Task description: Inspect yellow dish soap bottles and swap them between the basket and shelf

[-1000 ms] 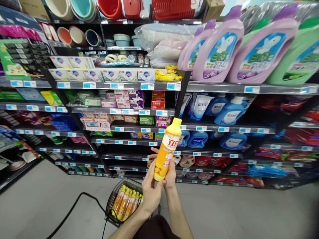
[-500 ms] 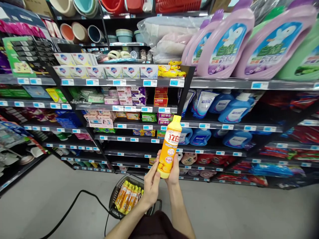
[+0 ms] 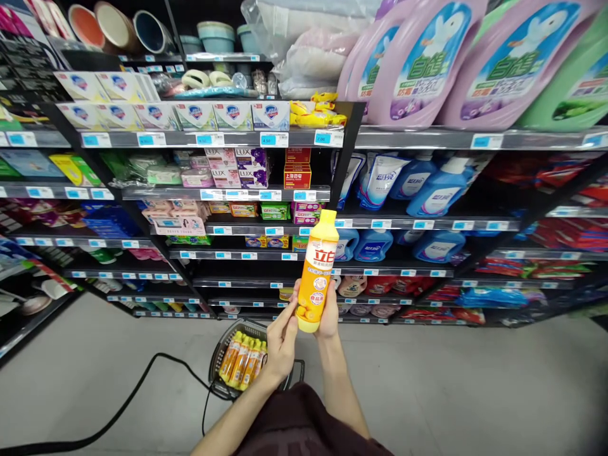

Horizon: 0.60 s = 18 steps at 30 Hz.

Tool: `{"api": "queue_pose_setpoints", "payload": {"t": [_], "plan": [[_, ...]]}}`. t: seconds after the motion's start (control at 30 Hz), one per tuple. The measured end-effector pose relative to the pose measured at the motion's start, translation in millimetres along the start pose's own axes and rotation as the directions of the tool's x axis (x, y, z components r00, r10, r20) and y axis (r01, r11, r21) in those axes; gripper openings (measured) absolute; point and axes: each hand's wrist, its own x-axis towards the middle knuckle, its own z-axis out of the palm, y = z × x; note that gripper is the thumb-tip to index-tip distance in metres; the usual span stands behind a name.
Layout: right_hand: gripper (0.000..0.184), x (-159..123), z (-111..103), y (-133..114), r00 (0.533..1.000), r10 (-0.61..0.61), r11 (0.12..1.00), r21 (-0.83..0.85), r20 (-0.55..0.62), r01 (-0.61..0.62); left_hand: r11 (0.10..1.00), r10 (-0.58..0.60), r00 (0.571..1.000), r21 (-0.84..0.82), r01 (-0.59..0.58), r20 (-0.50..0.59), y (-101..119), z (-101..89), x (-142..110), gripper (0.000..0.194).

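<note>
"Fingers?"

"The left hand (image 3: 281,345) and right hand (image 3: 329,315) grip the lower part of a yellow-capped Liby detergent bottle (image 3: 314,285)."

"Around it?"

"Matching bottles (image 3: 240,362) in a shopping basket (image 3: 253,330) at seven o'clock, blue detergent bottles (image 3: 437,197) at two. It partly hides the shelves (image 3: 263,256) behind."

"Arms?"

"Reaching forward, bottle tilted toward one."

Yellow bottle (image 3: 317,272) says 立白, easy read. Up and left of it: LUX on the pink and purple boxes (image 3: 253,177), 上海药皂 on the red packs (image 3: 297,177). Price tag (image 3: 274,140) further up-left of the bottle says 4.50, the second tag (image 3: 329,138) straight above it says 2.00.
</note>
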Motion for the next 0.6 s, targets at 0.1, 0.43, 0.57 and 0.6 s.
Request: {"api": "queue_pose_setpoints", "payload": {"t": [0.1, 0.43, 0.57, 0.6], "plan": [[0.064, 0, -1, 0, 0.998, 0.061, 0.995, 0.077, 0.028, -0.063, 1.0, -0.008, 1.0, -0.014, 0.008, 0.021, 1, 0.5, -2, 0.044], [0.061, -2, -4, -1, 0.994, 0.102, 0.987, 0.123, 0.032, -0.106, 1.0, 0.008, 0.999, 0.0, -0.008, 0.04, -15, 9.4, -13, 0.067], [0.062, -2, -7, -2, 0.995, 0.099, 0.986, 0.133, 0.026, -0.101, 0.999, 0.019, 0.999, 0.026, -0.02, 0.041, -15, 9.8, -13, 0.068], [0.062, -2, -7, -2, 0.995, 0.1, 0.987, 0.126, 0.027, -0.103, 0.999, 0.023, 0.999, 0.032, -0.024, 0.045, -15, 9.7, -13, 0.068]]}}
